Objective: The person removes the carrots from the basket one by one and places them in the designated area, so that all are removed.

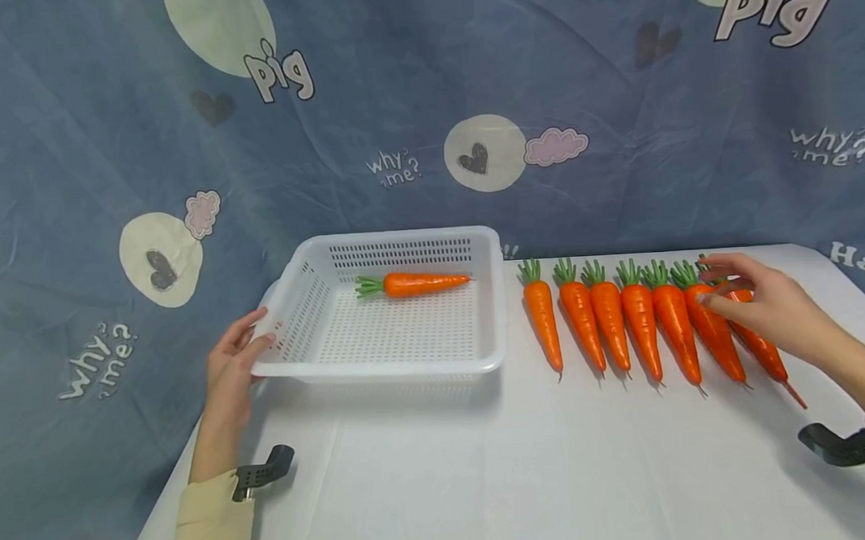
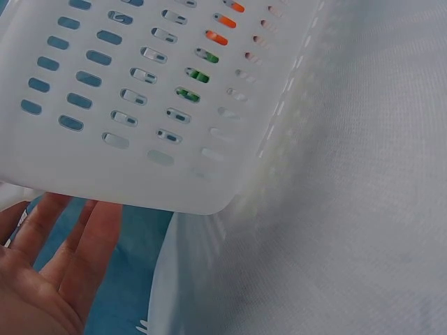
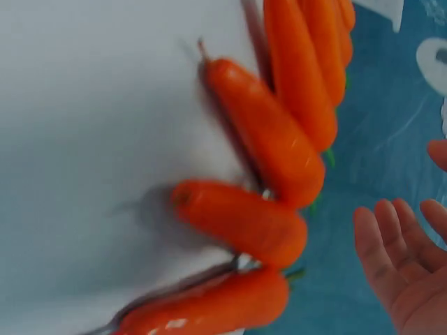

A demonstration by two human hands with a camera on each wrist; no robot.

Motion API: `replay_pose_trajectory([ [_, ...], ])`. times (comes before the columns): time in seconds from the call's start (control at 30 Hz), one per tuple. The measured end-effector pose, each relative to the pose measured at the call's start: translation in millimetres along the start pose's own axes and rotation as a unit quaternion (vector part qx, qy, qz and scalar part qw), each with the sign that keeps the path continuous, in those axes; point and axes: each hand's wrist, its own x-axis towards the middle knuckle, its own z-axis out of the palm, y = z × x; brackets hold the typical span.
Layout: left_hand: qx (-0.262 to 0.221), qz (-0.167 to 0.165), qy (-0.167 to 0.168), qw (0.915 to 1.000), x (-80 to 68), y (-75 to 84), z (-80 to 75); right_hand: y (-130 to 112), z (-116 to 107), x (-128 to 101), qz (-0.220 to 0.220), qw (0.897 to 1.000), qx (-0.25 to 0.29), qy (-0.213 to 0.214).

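A white plastic basket [image 1: 400, 368] with slotted walls stands on the table. One orange carrot [image 1: 422, 283] with a green top lies across its floor. My left hand [image 1: 228, 363] holds the basket's left rim, thumb over the edge; in the left wrist view its fingers [image 2: 91, 244] reach past the rim. To the right lie several carrots [image 1: 638, 325] in a row, green tops towards the back. Over the right end of that row is my right hand [image 1: 770, 299], thumb and fingers apart and holding nothing. It partly hides the rightmost carrot [image 1: 764, 352].
A white cloth covers the table [image 1: 427, 472]. Behind and to the left hangs a blue printed curtain [image 1: 366, 87], close to the table's back edge. Each wrist wears a black camera mount [image 1: 267, 466].
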Motion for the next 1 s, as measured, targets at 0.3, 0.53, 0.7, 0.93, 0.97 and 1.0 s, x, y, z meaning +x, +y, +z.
replay_pose_trajectory([
  [0.3,0.012,-0.024,0.013,0.9996,-30.0,49.4,18.5,-33,15,7,-0.042,0.999,0.023,-0.025],
  [0.53,-0.005,-0.038,0.009,0.9992,-36.7,61.0,22.9,-56,27,11,-0.051,0.997,0.015,-0.049],
  [0.7,-0.006,-0.036,0.009,0.9993,-36.7,59.8,21.9,-72,35,12,-0.078,0.995,0.026,-0.064],
  [0.93,0.004,-0.030,0.010,0.9995,-36.2,57.0,21.7,-88,46,15,-0.104,0.991,0.019,-0.086],
  [0.97,0.006,-0.028,0.011,0.9995,-36.3,56.6,21.8,-90,48,16,-0.108,0.990,0.016,-0.089],
  [1.0,0.010,-0.026,0.012,0.9995,-36.1,56.0,21.7,-92,49,16,-0.114,0.989,0.014,-0.092],
])
